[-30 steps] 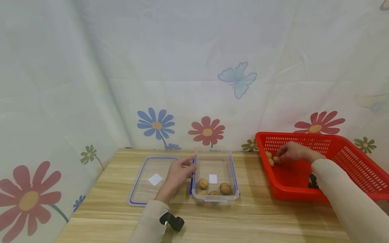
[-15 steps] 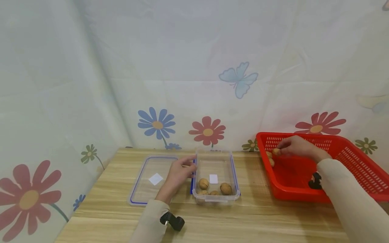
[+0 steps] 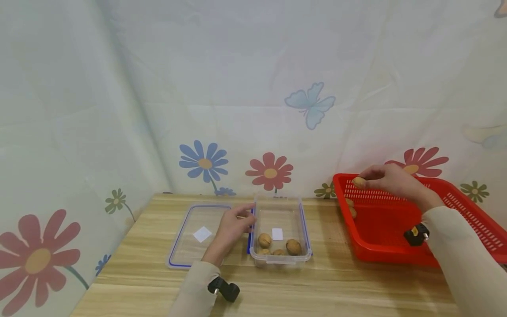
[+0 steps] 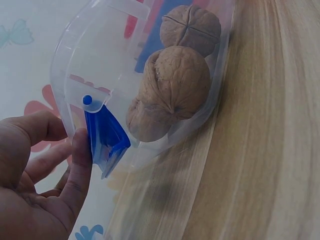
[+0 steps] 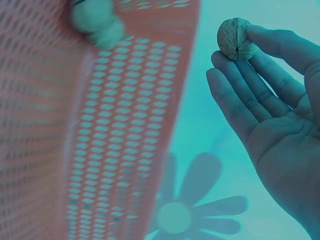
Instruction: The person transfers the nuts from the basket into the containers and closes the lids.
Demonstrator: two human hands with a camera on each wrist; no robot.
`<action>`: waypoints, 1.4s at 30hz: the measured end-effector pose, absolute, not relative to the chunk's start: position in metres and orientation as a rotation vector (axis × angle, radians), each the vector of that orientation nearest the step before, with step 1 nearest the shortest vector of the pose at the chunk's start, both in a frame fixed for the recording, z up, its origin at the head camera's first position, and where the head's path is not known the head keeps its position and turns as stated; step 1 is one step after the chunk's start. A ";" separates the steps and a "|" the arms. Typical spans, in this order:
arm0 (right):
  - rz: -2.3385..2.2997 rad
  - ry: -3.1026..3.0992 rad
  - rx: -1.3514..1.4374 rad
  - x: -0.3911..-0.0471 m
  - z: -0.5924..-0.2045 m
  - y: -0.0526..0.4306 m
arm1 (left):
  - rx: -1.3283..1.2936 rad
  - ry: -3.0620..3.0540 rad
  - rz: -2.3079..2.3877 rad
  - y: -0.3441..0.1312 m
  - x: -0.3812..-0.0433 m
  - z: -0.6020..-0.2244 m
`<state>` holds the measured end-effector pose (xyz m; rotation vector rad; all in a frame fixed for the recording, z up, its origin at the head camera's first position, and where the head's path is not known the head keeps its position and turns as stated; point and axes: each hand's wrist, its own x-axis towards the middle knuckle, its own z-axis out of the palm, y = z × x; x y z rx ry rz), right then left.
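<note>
My right hand (image 3: 396, 178) pinches a walnut (image 3: 359, 182) between thumb and fingertips, above the far-left rim of the red basket (image 3: 358, 240). In the right wrist view the held walnut (image 5: 237, 39) shows its seam, touching nothing but the fingers. My left hand (image 3: 233, 224) holds the left edge of the clear plastic box (image 3: 277, 211), its fingers beside a blue latch (image 4: 105, 140) in the left wrist view. Several walnuts (image 3: 293, 247) lie at the near end of that box, around a white label (image 3: 277, 234).
A clear lid (image 3: 178, 246) with a blue seal and a white label lies left of the box, partly behind my left hand. More walnuts (image 3: 351, 212) sit against the basket's left wall. Behind the wooden table (image 3: 325, 286) hangs a flowered curtain (image 3: 237, 110).
My right hand has lifted a walnut from the basket's left side up to rim height. The left hand and the box have stayed in place.
</note>
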<state>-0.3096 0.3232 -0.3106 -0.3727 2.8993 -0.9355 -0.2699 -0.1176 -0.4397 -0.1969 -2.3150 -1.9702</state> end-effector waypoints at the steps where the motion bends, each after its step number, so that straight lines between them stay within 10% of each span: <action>1: -0.947 2.905 -0.379 -0.308 -0.307 0.321 | -0.195 -2.321 -1.968 -0.118 -0.270 -0.440; 42: -1.439 2.865 -0.702 -0.239 -0.315 0.227 | -0.189 -2.349 -1.917 -0.116 -0.266 -0.435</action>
